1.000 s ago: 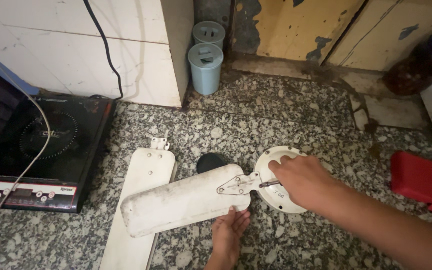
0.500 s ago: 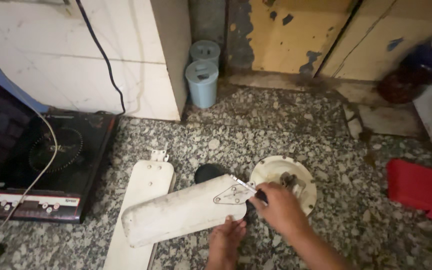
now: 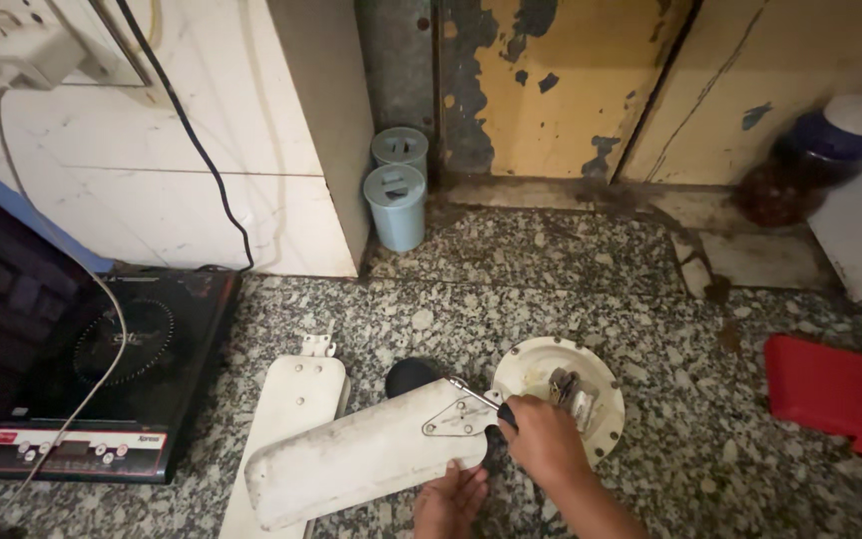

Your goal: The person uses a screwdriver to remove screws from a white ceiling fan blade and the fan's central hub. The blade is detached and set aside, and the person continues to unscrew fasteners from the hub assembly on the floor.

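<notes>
Granite floor [image 3: 571,279]; left hand [image 3: 448,502] partly cut off.

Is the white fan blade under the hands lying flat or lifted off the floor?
Flat: the fan blade lies across a second blade on the granite floor.

white fan blade [image 3: 361,454], speckled granite floor [image 3: 571,279]

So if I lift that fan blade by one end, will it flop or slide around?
The fan blade looks like a long, flat, rigid panel, so it would probably stay stiff. Being thin, it is likely light for its length. It lies loosely across a second blade on the floor, so a push may pivot or slide it.
</notes>
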